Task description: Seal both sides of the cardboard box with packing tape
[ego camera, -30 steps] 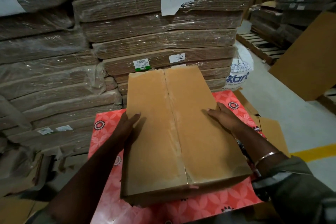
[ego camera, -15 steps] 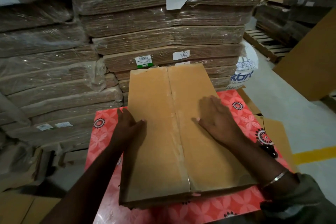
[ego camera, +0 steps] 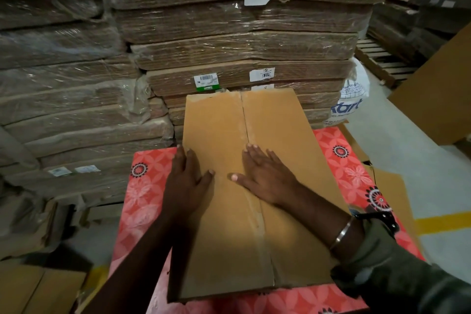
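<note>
Red tablecloth [ego camera: 142,186]: both hands flat on box [ego camera: 280,211].

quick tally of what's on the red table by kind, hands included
Brown cardboard box with taped centre seam: 1
Hands pressed flat on the box: 2, left and right
Red floral table cover: 1
Total: 4

I'm looking into a warehouse or packing store: shrink-wrapped stacks of flattened cardboard [ego camera: 242,41] with barcode labels [ego camera: 206,81] fill the back, a wooden pallet [ego camera: 379,58] lies on grey concrete floor [ego camera: 397,160] crossed by a yellow line [ego camera: 443,222]
</note>
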`<state>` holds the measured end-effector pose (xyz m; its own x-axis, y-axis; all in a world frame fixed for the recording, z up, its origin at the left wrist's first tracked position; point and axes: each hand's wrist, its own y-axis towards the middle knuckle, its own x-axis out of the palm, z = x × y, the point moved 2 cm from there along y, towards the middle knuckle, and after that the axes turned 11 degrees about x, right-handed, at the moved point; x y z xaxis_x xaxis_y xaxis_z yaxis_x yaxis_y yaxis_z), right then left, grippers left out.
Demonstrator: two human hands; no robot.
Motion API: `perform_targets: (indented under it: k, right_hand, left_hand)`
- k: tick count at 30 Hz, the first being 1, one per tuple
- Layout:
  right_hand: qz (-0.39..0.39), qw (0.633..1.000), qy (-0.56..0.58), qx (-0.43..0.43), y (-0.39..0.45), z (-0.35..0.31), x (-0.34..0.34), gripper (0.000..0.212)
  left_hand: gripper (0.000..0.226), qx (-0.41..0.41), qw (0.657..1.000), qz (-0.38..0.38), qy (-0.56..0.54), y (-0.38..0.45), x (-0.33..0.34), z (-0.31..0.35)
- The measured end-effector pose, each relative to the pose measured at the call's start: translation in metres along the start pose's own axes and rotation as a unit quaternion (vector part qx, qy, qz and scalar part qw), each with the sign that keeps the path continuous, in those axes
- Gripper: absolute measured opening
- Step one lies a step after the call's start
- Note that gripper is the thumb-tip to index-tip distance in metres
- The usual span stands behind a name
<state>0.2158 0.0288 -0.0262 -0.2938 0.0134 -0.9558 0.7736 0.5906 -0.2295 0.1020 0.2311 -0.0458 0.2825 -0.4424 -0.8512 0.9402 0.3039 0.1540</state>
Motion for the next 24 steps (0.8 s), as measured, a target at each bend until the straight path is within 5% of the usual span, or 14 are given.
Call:
perform_targets:
  k: [9, 24]
  right_hand:
    - [0.015, 0.999, -0.005, 0.051, 0.087, -0.008, -0.023, 0.104]
    - [0.070, 0.993, 0.060, 0.076, 0.193, -0.006, -0.078, 0.105]
  left_hand:
    - [0.102, 0.001, 1.000, 0.002, -0.008, 0.000, -0.001, -0.001]
    - [0.082, -0.011, 0.999, 0.026, -0.040, -0.003, -0.001, 0.006]
